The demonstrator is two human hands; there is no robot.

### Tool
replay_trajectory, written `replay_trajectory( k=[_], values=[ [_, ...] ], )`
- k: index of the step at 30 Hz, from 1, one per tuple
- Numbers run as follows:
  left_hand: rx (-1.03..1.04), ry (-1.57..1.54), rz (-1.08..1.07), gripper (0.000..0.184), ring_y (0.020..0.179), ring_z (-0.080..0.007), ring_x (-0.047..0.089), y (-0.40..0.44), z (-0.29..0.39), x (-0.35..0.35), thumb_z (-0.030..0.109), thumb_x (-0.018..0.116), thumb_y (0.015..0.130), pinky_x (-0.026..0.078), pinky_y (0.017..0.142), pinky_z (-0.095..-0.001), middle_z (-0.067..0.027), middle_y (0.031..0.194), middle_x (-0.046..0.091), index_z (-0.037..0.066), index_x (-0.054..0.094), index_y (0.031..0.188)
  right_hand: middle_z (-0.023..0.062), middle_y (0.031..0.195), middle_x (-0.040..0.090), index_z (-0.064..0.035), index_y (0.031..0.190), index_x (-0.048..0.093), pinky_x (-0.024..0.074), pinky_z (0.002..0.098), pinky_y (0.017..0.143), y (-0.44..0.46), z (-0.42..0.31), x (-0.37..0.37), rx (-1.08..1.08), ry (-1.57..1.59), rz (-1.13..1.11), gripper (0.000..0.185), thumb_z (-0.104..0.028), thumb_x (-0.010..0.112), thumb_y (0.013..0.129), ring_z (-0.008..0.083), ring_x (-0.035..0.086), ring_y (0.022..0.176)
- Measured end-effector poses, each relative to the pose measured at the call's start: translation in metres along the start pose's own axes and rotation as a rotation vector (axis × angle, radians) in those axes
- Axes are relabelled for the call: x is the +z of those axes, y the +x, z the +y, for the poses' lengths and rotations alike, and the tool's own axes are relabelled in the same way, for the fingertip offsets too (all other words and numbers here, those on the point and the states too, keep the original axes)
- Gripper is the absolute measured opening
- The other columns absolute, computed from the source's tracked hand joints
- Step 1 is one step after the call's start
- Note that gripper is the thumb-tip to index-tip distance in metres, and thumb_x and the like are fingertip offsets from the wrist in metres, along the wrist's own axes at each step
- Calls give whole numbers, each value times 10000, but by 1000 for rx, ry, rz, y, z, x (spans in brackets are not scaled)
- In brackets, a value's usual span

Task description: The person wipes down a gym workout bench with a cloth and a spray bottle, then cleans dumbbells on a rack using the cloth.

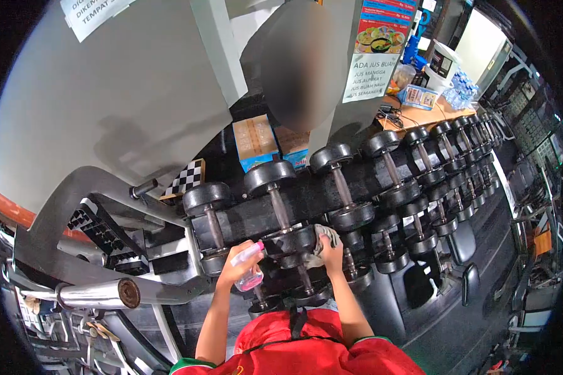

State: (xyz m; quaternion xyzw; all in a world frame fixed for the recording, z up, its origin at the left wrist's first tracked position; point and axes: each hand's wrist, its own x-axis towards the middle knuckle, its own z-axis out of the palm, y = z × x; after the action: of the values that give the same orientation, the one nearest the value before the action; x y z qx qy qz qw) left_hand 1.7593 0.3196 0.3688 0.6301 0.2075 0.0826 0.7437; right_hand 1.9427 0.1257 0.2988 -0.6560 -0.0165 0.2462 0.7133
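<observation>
My left hand (233, 267) is closed round a clear spray bottle (250, 277) with a pink top and pinkish liquid low in it. The bottle is tilted, in front of the dumbbells at the left end of the rack. In my right hand (331, 255) is a crumpled grey cloth (323, 242), which touches or nearly touches the near head of a black dumbbell (280, 209) on the upper row. To its left lies another dumbbell (214, 228), to its right a third (342, 187).
A lower row of dumbbells (389, 245) runs beneath the upper one. Behind the rack are cardboard boxes (254, 139) and a checkered board (186, 179). A grey machine frame (40, 219) stands left. Bottles and tubs occupy a wooden table (419, 117) at upper right.
</observation>
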Motion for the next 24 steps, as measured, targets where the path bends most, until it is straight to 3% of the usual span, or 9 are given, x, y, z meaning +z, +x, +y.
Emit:
replay_trajectory(
  k=[3,4,8,11,14,17,21,24],
  values=[
    [-3,-19,-1,166,531,-101,595,0,-1,1,116,663,867,466,481,-239,1,678,516,36,536,797,126,997,627,-9,1065,624,468,330,810,-18,-26,12,-520,-393,2,276,-137,647,820,263,622,920],
    [13,-25,-1,167,529,-100,595,0,0,0,114,664,866,467,482,-238,2,678,516,38,534,796,122,970,612,-39,1058,627,482,334,792,-27,-37,17,-490,-445,-48,278,-120,660,794,288,619,911],
    [60,-77,-8,154,534,-100,598,-2,-2,-1,118,661,867,478,491,-247,-3,691,522,33,546,810,66,953,564,-133,1042,632,508,381,738,-43,-63,43,-800,-768,-311,357,-159,727,699,261,609,872],
    [92,-123,-5,126,516,-116,581,-4,-2,-4,109,639,876,493,505,-263,-25,713,545,21,558,837,79,987,589,-140,1041,643,515,374,778,-47,-70,59,-814,-902,-379,356,-165,725,696,289,613,917],
    [109,-130,17,106,498,-128,564,-11,-2,-6,95,616,885,500,511,-278,-45,753,569,9,563,854,45,982,560,-161,1065,631,523,368,744,-41,-79,56,-915,-945,-436,383,-210,723,696,255,618,888],
    [115,-198,52,101,510,-130,572,-21,-5,-10,94,614,886,496,506,-279,-55,783,583,4,569,873,42,1018,580,-175,1057,646,527,377,757,-34,-100,34,-694,-1053,-437,365,-276,694,710,254,630,902],
    [68,-91,262,137,477,-111,561,-39,4,-7,136,646,870,481,473,-264,-38,697,584,11,592,878,27,1019,576,-194,1042,654,525,383,766,-28,-116,33,-635,-1146,-479,336,-221,707,711,258,618,943],
    [9,-60,410,156,446,-91,548,-43,0,-8,165,674,840,458,434,-245,-4,608,564,21,614,840,27,1038,581,-178,1009,670,513,393,786,-32,-112,55,-785,-1208,-594,301,-194,708,711,274,595,983]
  ],
)
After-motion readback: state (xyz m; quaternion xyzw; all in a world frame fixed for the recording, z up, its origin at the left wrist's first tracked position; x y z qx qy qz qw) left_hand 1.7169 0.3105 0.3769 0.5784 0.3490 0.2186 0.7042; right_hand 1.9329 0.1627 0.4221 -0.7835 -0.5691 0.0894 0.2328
